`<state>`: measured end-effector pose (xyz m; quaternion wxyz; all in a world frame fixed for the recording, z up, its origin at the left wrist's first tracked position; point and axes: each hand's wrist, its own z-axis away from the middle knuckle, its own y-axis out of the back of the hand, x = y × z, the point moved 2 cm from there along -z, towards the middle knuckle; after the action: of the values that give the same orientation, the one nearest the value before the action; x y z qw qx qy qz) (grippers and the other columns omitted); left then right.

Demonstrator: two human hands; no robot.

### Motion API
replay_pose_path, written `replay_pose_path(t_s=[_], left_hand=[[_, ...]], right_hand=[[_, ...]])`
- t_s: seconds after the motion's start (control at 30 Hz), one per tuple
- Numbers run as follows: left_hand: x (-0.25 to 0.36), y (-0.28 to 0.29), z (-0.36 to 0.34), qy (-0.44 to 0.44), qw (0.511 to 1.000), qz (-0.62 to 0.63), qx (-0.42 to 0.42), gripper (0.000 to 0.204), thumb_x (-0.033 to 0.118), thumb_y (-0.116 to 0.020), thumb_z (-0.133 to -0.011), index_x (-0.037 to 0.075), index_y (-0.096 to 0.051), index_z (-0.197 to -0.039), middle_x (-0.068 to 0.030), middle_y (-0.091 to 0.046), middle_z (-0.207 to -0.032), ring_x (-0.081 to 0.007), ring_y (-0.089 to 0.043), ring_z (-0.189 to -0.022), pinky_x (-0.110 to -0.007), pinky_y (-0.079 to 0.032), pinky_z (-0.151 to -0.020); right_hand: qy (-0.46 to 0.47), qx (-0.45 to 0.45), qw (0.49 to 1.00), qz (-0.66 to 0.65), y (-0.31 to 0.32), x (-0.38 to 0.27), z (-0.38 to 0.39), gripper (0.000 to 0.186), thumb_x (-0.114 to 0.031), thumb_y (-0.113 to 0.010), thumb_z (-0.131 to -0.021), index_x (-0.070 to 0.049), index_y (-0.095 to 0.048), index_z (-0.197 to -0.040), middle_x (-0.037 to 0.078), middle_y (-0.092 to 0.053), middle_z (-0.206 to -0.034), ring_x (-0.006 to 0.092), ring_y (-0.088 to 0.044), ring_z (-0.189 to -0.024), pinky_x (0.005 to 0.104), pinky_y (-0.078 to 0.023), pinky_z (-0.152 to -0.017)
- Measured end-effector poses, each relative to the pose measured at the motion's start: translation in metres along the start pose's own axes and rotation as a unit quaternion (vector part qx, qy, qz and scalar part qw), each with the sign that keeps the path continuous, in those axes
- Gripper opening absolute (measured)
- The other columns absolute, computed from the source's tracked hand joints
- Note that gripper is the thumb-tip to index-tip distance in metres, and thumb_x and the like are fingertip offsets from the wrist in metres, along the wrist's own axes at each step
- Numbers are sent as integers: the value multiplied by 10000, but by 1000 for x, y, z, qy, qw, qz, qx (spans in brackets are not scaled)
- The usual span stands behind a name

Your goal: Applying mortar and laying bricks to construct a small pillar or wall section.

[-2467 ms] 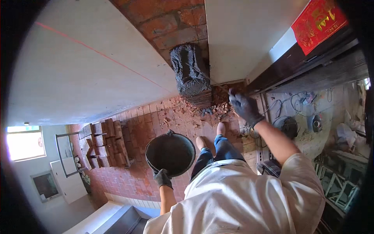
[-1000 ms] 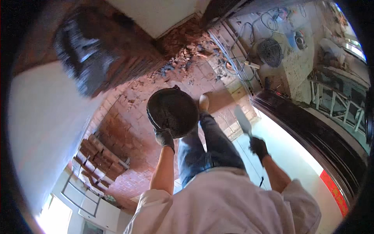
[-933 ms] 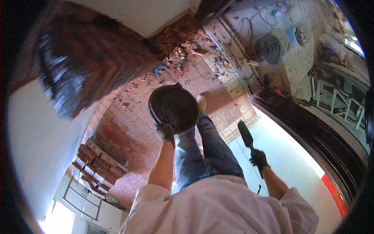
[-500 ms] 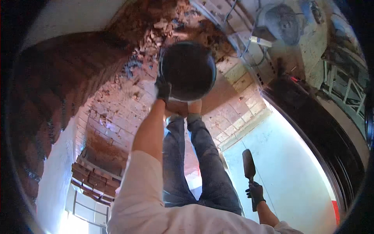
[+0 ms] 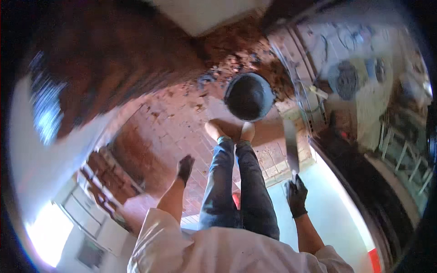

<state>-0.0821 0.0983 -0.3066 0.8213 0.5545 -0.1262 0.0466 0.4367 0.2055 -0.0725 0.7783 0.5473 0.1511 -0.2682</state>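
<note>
My right hand [image 5: 297, 195], in a dark glove, is closed round the handle of a trowel [image 5: 290, 143]. The long blade points away from me and is blurred by motion. To the left of my legs hangs my gloved left hand [image 5: 185, 169], with nothing seen in it and its fingers loosely apart. Ahead of my feet a dark round bucket [image 5: 267, 91] stands on the brick floor, out of reach of both hands. Its inside is dark, so I cannot make out what it holds.
Broken brick rubble [image 5: 232, 63] lies behind the bucket. A brick wall [image 5: 114, 59] rises at the left, with stacked bricks [image 5: 107, 170] nearer me. Cables [image 5: 306, 98] run along the floor on the right, beside a long dark panel [image 5: 359, 177].
My left hand has let go of the bucket and drawn back toward my left side. The bucket now stands on the floor. The trowel has swung up and forward in my right hand.
</note>
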Motion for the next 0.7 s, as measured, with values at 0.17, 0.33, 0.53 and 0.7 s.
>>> replay_pose_path(t_s=[0.17,0.33,0.53,0.7], left_hand=[[47,112,201,605,600,523,-15,197,233,-604,-842,80,-662,-952,-43,-638,-824,-124,-580,-647,-276,-456,-530],[69,130,369,631,609,475,70,167,240,-628,-797,78,-653,-829,-28,-565,-653,-120,-514,-534,-264,-372,-438],[127,58,459,707,465,518,124,190,253,-671,-777,67,-652,-810,-23,-551,-629,-132,-478,-481,-278,-356,-407],[93,7,511,703,387,596,-11,289,289,-675,-778,68,-657,-964,-55,-607,-713,-171,-542,-524,-298,-410,-434]], right_hand=[[-81,-16,989,-126,-4,22,-83,261,-146,-528,-930,-57,-594,-1167,-29,-533,-807,90,-457,-710,239,-411,-605],[-212,-66,890,-398,-27,27,-131,348,-125,-535,-910,25,-519,-1224,115,-564,-1175,157,-505,-879,281,-423,-780],[-206,-128,952,-187,-42,-125,-93,214,-247,-513,-916,-114,-609,-1053,74,-606,-937,210,-541,-802,365,-419,-693],[210,-231,804,506,-93,-191,-60,161,-216,-510,-898,-111,-630,-920,53,-631,-825,239,-592,-790,412,-434,-674]])
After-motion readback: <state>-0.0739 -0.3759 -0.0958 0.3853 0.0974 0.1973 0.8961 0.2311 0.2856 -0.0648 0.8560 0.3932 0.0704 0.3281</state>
